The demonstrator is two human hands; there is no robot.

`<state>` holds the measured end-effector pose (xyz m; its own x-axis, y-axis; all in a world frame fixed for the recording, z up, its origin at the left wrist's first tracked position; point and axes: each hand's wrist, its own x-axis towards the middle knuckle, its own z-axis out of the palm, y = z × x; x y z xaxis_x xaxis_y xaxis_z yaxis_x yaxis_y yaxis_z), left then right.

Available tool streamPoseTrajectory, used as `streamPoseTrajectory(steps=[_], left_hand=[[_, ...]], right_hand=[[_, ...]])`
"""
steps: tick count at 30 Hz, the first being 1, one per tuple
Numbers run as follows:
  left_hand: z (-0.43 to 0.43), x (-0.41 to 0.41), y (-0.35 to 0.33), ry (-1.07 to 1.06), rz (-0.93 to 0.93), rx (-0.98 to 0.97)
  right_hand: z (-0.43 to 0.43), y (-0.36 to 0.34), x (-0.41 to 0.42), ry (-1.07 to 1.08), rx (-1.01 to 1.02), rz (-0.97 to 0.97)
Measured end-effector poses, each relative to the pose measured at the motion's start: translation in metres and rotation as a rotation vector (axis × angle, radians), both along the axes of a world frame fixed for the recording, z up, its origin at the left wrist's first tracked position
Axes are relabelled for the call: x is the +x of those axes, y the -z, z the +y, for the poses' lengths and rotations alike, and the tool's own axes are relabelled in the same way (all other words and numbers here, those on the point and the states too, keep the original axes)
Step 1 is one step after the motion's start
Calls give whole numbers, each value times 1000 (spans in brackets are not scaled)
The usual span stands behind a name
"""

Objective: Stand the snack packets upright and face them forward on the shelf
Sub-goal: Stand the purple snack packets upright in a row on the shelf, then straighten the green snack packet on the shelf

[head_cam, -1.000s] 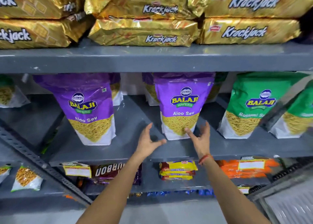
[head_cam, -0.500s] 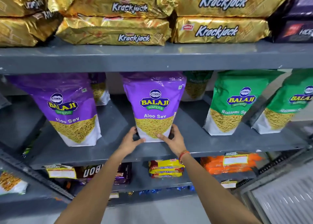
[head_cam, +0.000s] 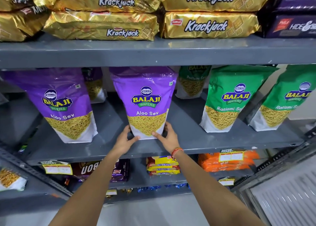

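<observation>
A purple Aloo Sev packet (head_cam: pixel 145 102) stands upright on the grey middle shelf (head_cam: pixel 188 140), label facing me. My left hand (head_cam: pixel 124 140) grips its lower left corner and my right hand (head_cam: pixel 167 137) grips its lower right corner. A second purple Aloo Sev packet (head_cam: pixel 63 106) stands upright to the left, leaning slightly. Two green Ratlami Sev packets (head_cam: pixel 229 101) (head_cam: pixel 283 102) stand to the right, labels forward. More packets stand behind them, a purple one (head_cam: pixel 94 85) and a green one (head_cam: pixel 193 82), partly hidden.
Gold Krackjack packs (head_cam: pixel 210 25) lie stacked on the shelf above, with dark Hide & Seek packs (head_cam: pixel 294 25) at the far right. Below are biscuit packs, yellow (head_cam: pixel 162 166) and orange (head_cam: pixel 227 160). A slotted metal upright (head_cam: pixel 34 172) runs diagonally at lower left.
Both hands came forward from open in front of the packet to closing on its bottom corners. The view has shifted so the packet sits nearer the middle.
</observation>
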<state>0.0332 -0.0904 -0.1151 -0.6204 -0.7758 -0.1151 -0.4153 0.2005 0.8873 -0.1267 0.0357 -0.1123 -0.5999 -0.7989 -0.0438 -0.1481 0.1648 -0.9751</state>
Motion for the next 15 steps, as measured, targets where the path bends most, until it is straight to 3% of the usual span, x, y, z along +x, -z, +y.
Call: streamPoseTrajectory(steps=[3,5,8,10,12,15], left_hand=[[8,-3,-2,-42,31,1],[22,-8,-5,-222,76,17],[64,-19,-9,-549,164,-33],[98,-34,-11,-656,225,-131],[127,-57,-15,-658,273,-204],[154,-102,-18,-423,299,-229]], right_hand=[[9,-1,-6,-28,-13,-32],[23,-1,-14,12,-42,-53],[60,2,-37,193,-135,-59],[88,3,-57,359,-191,-54],[114,3,-80,536,-240,-22],[142,-2,-123,752,-254,33]])
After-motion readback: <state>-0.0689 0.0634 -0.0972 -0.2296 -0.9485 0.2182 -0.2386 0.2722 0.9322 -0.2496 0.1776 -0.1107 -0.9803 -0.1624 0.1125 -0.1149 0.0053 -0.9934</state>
